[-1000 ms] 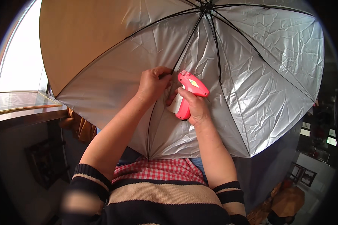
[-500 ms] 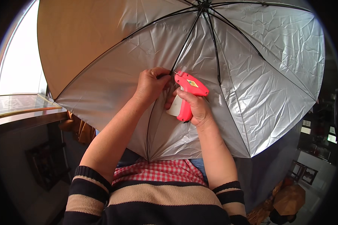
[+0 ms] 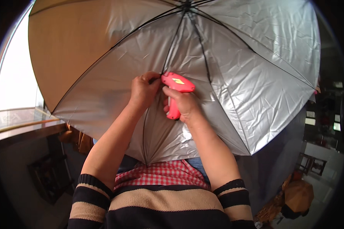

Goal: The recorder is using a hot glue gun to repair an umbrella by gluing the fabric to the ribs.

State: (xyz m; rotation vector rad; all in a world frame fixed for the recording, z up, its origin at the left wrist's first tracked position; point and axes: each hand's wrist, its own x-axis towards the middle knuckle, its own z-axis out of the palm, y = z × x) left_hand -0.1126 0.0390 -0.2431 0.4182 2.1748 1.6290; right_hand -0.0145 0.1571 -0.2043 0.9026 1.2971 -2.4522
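An opened umbrella (image 3: 252, 91) with a silver inner coating and thin black ribs spreads across the view in front of me. My left hand (image 3: 142, 91) pinches one black umbrella rib (image 3: 173, 42) at its joint near the middle of a panel. A pinkish-red tagging gun (image 3: 179, 82) is gripped in my right hand (image 3: 183, 105), its fingers wrapped round the handle and trigger. The gun's nose meets the rib right beside my left fingertips. Its needle cannot be made out there.
The ribs gather at a black hub (image 3: 186, 6) at the top. A bright window with a ledge (image 3: 26, 129) is at the left. Dark furniture (image 3: 51, 177) stands low on the left. At the lower right sits another small brown umbrella (image 3: 299, 196).
Both hands, the tagging gun and the umbrella have shifted left. The white trigger has been squeezed into the handle, and the gun's nose has come up against the rib.
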